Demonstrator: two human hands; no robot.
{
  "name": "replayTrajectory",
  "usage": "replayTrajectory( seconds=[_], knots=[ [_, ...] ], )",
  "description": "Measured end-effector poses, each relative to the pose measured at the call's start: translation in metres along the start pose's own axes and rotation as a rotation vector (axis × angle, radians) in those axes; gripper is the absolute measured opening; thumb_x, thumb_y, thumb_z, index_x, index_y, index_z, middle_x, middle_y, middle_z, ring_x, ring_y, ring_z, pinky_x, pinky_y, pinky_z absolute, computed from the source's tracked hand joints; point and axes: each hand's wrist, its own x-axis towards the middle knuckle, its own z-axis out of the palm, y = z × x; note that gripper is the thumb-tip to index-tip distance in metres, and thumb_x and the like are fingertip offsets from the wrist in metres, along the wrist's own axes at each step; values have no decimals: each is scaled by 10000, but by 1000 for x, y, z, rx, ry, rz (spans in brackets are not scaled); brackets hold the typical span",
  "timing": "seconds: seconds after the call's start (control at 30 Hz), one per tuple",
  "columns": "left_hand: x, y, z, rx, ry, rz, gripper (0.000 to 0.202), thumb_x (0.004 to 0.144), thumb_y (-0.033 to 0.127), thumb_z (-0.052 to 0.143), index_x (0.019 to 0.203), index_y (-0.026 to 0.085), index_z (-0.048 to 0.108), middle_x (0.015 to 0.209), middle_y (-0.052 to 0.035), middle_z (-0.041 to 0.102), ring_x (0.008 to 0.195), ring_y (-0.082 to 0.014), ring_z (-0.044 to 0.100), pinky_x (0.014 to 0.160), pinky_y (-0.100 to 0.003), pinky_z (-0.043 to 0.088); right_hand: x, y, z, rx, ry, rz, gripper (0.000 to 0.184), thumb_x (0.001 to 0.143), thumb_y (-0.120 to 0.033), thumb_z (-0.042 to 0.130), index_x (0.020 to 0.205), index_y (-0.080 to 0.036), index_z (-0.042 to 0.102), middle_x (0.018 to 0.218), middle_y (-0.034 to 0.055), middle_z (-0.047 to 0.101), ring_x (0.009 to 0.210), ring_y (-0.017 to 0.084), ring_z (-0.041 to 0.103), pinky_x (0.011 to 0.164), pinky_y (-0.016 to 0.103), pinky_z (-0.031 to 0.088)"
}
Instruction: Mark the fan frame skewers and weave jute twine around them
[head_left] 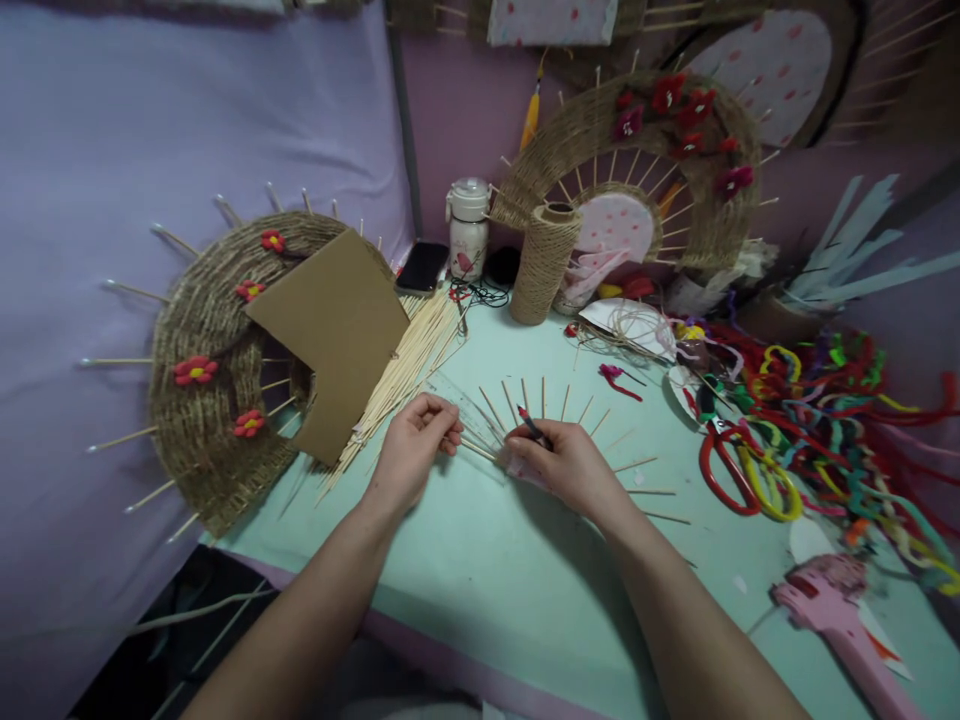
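The left hand (pixel 420 435) has its thumb and fingers pinched together, seemingly on the near end of a thin stick (pixel 480 451) above the bench (pixel 465 580). The right hand (pixel 566 465) has its fingers closed around a pen (pixel 534 428), held low over the base of a small fan of sticks (pixel 565 403). Those sticks spread out beyond and to the right of it; the hand hides most of their base. The step in hand looks like placing one stick at the fan's left side — the next move calls for lining it up without nudging its neighbours.

At the right near edge lies a pink glue gun (pixel 832 610); farther in, red and yellow scissors (pixel 727 470) lie against tangled pipe cleaners (pixel 862 450), which could snag them. To the left, loose sticks (pixel 409 360) run partly under a cardboard sheet (pixel 337 340) — it would hinder reaching those. Beyond stand a twine spool (pixel 545 265) and a flowered woven fan (pixel 555 165).
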Motion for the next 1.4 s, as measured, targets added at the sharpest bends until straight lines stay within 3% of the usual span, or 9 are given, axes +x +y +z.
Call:
replayTrajectory(
  seconds=[0.2,0.33,0.4,0.67,1.4],
  knots=[
    [-4,-2,-20,-85,197,-76,285,705,206,688,897,176,480,692,1,670,597,-104,656,626,-227,549,-10,7,-18,-305,117,-79,259,856,-322,484,841,-175,698,710,48,685,639,168,564,584,251,344],
    [-6,-7,-26,-49,215,-90,625,736,116,649,1262,186,320,672,9,679,570,-106,660,623,-236,566,-20,16,-25,-393,106,-69,279,880,-347,464,812,-180,677,625,32,643,566,160,515,544,252,306],
    [-6,-9,-26,-28,209,-92,771,729,95,653,1361,198,225,681,18,677,583,-106,666,633,-237,575,-22,19,-24,-381,104,-73,288,890,-360,458,828,-182,675,655,37,655,584,163,526,553,253,313],
    [-6,-11,-23,50,169,-112,657,691,153,712,1245,188,359,687,21,654,584,-121,671,634,-262,587,-21,26,-17,-359,111,-55,290,907,-390,447,851,-200,659,723,42,674,634,176,555,577,263,320],
    [-5,-14,-24,157,88,-119,684,714,177,686,1305,147,342,630,19,669,546,-121,661,603,-242,566,-22,23,-15,-429,115,-59,232,909,-360,441,819,-204,586,725,43,646,629,178,532,559,261,290]
  ],
)
